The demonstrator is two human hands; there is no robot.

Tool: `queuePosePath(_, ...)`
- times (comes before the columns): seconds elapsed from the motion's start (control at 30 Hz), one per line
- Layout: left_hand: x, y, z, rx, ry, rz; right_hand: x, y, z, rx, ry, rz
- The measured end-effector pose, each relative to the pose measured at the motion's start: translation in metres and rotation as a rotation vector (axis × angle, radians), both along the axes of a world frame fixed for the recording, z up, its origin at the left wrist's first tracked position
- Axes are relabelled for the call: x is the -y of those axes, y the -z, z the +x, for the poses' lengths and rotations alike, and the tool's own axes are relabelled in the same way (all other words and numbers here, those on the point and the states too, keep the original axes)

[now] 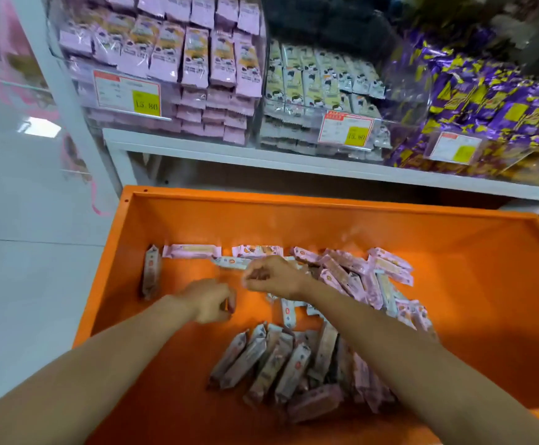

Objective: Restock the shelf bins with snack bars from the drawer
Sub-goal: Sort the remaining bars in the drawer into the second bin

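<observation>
The pale bar I judge I'm after lies flat on the floor of the orange drawer. Its long axis runs left to right, and its right end is hidden behind my right hand. It sits just beyond that hand's fingers, toward the back wall, so the right hand is clearly the nearer one. My left hand hangs closer to me over bare orange floor, apart from the bar.

Both hands have their fingers curled in. The right is blurred, with something brownish at the fingertips, and I cannot tell whether that is a wrapper or shadow. Nor can I tell whether the left pinches anything.

Behind the pale bar, the back-wall bars lie end to end, also left to right. One leaning bar rests against the left wall, its long axis front to back. Under my right wrist, another single bar points straight away from me. A loose heap spreads to the right. Nearest me is a fanned pile whose bars lean away and rightward.

Above, on the white shelf, the pink bin holds pink wrappers upright; I judge these bars belong there.
</observation>
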State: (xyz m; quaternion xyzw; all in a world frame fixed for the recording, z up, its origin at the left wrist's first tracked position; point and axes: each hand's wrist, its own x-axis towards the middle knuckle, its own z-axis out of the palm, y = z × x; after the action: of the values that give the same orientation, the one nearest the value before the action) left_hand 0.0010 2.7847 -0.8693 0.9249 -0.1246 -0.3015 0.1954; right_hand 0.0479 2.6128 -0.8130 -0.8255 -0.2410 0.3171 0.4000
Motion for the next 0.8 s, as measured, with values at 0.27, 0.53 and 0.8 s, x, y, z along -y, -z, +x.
queuePosePath(0.27,-0.001,0.020,-0.032,-0.108,0.120,0.031,0.019,0.053,-0.015,-0.292,-0.401,-0.408)
queuePosePath(0.53,0.009,0.028,-0.044,0.011,0.159,0.045,0.026,0.054,-0.020,-0.197,-0.418,-0.424)
queuePosePath(0.8,0.007,0.029,-0.044,-0.015,0.090,0.127,0.046,0.051,-0.011,-0.304,-0.076,-0.191)
